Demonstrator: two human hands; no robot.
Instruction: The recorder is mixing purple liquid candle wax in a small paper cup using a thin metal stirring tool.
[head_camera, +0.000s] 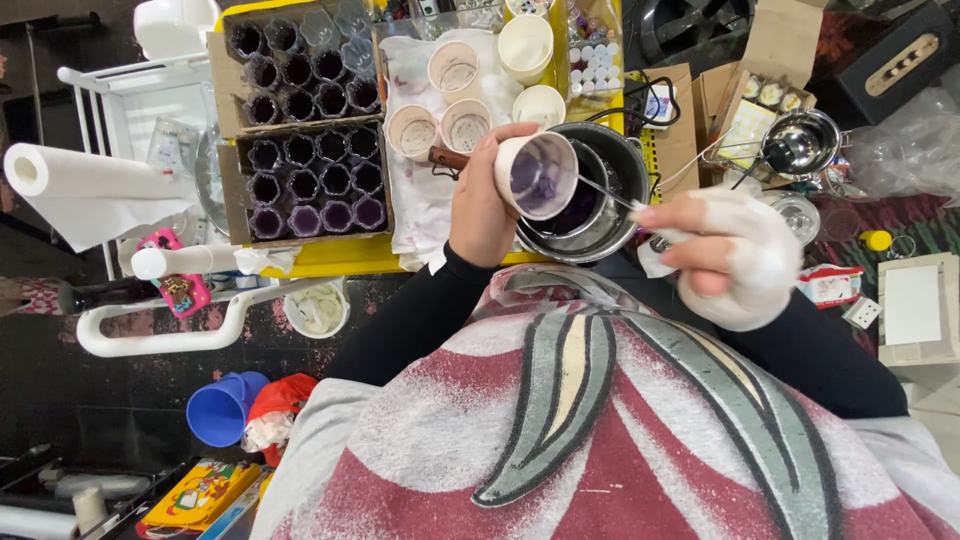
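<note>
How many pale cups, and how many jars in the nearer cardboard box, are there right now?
Pale cups on the white cloth: 5
Pale cup in the left hand: 1
Dark jars in the nearer box: 12
Total: 18

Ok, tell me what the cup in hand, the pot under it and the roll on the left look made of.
Cup: probably matte paper, thin rolled rim, purple-stained inside. Pot: metal, dark with a shiny rim catching light. Roll: white paper towel, soft loose sheet hanging off it.

one head-worn camera looks steeply down, close over the cluttered worktable (330, 255).
</note>
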